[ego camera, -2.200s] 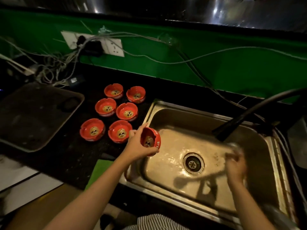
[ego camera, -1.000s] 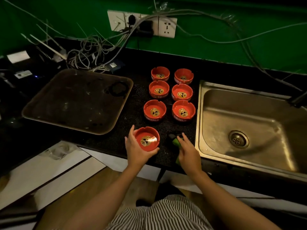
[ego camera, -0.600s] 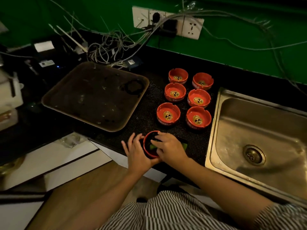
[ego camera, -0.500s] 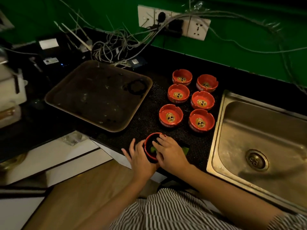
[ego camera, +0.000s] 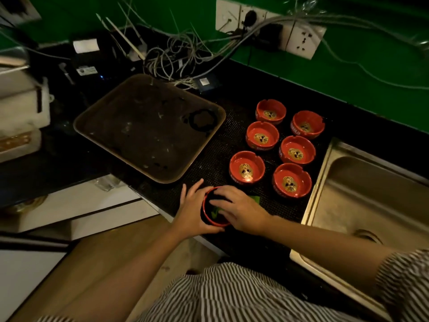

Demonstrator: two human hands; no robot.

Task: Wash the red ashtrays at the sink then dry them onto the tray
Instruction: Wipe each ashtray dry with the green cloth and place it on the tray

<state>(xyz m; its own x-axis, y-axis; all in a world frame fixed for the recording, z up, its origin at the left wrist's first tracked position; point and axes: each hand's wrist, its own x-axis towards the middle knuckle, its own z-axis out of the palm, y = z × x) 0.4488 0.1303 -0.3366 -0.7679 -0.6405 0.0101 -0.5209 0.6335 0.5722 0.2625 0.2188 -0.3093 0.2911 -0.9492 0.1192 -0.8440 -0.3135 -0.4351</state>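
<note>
Drying one red ashtray point(ego camera: 214, 206) at the counter edge, just below the tray point(ego camera: 148, 126). My left hand point(ego camera: 193, 211) cups its outer wall, fingers curled round the rim. My right hand point(ego camera: 239, 210) lies over the bowl, fingers fairly flat, pressing a green cloth point(ego camera: 214, 212) inside; can't tell whether it pinches the cloth or only pushes it. Progress, my guess: early. Tray holds no ashtrays, just smudges and a dark ring mark. Six ashtrays point(ego camera: 247, 169) sit in two rows on the black mat point(ego camera: 222, 145) between tray and sink point(ego camera: 362, 198); can't tell if they're washed, so likely they all need washing and drying. The one in hand goes to the tray next. Writing: white letters on the ashtray sides, too small and partial to read. Gold skull-like emblem in each bowl. White labels on dark boxes at the back, unreadable
</note>
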